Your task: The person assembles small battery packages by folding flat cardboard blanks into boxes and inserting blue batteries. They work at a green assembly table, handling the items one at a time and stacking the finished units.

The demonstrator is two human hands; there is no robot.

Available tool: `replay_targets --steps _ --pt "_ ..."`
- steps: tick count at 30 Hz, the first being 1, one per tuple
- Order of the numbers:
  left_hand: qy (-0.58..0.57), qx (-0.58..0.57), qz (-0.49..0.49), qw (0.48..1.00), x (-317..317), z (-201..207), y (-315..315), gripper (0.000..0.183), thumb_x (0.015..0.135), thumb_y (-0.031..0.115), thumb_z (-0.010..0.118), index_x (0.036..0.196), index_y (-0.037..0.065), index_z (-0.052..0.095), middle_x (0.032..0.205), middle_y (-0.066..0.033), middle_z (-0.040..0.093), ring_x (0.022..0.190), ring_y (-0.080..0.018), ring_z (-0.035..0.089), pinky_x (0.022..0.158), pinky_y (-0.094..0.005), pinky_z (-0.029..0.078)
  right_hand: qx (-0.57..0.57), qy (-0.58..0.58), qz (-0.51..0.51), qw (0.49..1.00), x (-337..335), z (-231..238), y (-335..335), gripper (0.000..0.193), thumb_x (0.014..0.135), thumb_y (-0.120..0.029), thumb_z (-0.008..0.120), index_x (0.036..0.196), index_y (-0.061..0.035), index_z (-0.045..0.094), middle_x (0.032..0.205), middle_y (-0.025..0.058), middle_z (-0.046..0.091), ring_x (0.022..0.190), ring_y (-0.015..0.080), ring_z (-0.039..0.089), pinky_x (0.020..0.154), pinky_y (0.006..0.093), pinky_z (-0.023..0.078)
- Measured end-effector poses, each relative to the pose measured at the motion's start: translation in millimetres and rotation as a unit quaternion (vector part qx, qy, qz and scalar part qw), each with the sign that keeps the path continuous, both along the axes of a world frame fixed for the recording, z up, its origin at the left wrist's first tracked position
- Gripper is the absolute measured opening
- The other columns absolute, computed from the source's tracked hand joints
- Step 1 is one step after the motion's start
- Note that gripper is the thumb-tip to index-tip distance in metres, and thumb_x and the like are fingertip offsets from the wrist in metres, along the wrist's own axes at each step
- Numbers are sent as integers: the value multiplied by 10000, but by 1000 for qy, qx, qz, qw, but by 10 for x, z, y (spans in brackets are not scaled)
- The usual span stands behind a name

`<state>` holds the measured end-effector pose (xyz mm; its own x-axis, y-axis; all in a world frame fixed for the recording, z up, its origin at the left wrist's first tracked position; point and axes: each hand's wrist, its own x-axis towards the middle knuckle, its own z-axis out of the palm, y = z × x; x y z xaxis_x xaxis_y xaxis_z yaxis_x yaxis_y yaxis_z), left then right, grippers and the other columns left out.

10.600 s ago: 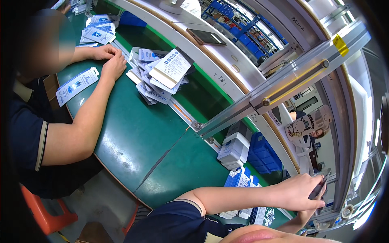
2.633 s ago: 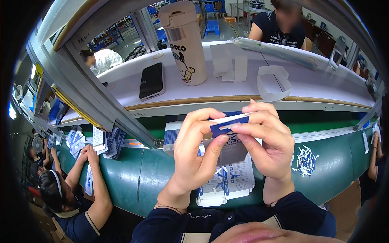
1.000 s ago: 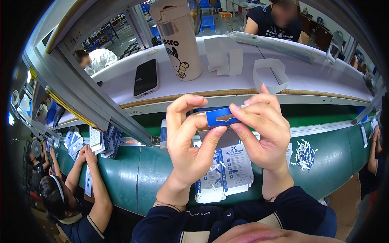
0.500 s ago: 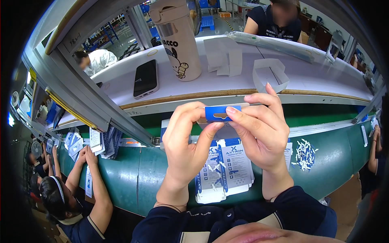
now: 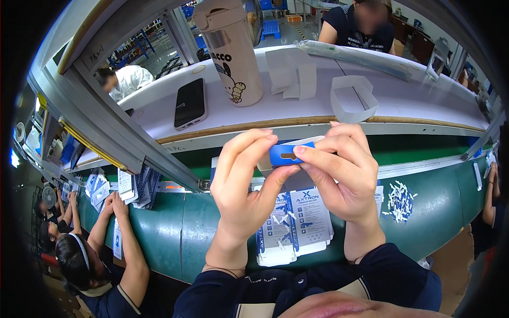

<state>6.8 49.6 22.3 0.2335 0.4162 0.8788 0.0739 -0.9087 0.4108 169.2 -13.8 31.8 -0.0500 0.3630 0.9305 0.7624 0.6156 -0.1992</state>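
In front of me, above the green bench, I hold a small cardboard packaging box with a blue end flap and a cut-out hanging slot. My left hand grips its left side between thumb and fingers. With thumb and forefinger, my right hand pinches the flap's right part. Much of the box body is hidden behind my fingers. Below my hands lie flat blue-and-white printed cartons, with small white and blue cut-out scraps on top of them.
A heap of scraps lies right on the bench. On the shelf stand a tumbler, a phone and a folded paper ring. A co-worker's hands are left, beside stacked cartons.
The blue flap has tilted, its right end now higher, and its slot faces me more fully. My right hand's raised fingers have curled down. Both hands keep their hold on the box.
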Motion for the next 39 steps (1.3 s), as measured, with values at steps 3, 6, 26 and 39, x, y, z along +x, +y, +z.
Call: replay_targets --steps 3,6,26,39 --pt "-33 -3 -6 999 41 -16 -28 482 647 66 841 1086 3 652 1138 -166 600 936 -266 629 766 -332 528 2 -12 -7 1000 14 18 -16 267 674 -62 753 938 -75 721 791 31 629 764 242 517 729 363 440" --pt "-1 17 -4 1000 33 15 -47 379 662 39 827 1015 8 692 1162 -161 576 865 -201 620 681 -285 528 -4 -18 -14 1000 29 20 -22 279 657 -53 753 934 -76 722 771 32 620 762 240 516 731 364 442" --pt "18 3 -114 993 -38 58 -39 159 706 -41 771 834 -33 677 1042 -147 575 861 -226 659 733 -302 573 -117 10 101 988 46 46 -80 129 732 -37 697 859 -31 675 1223 191 561 1124 340 545 918 399 448" --pt "14 -54 -127 990 -39 50 -90 174 811 127 734 877 -24 678 1069 -173 568 924 -243 624 766 -307 512 -12 63 88 994 39 42 -81 98 743 -37 687 829 -9 648 1050 158 603 935 297 587 814 367 471"
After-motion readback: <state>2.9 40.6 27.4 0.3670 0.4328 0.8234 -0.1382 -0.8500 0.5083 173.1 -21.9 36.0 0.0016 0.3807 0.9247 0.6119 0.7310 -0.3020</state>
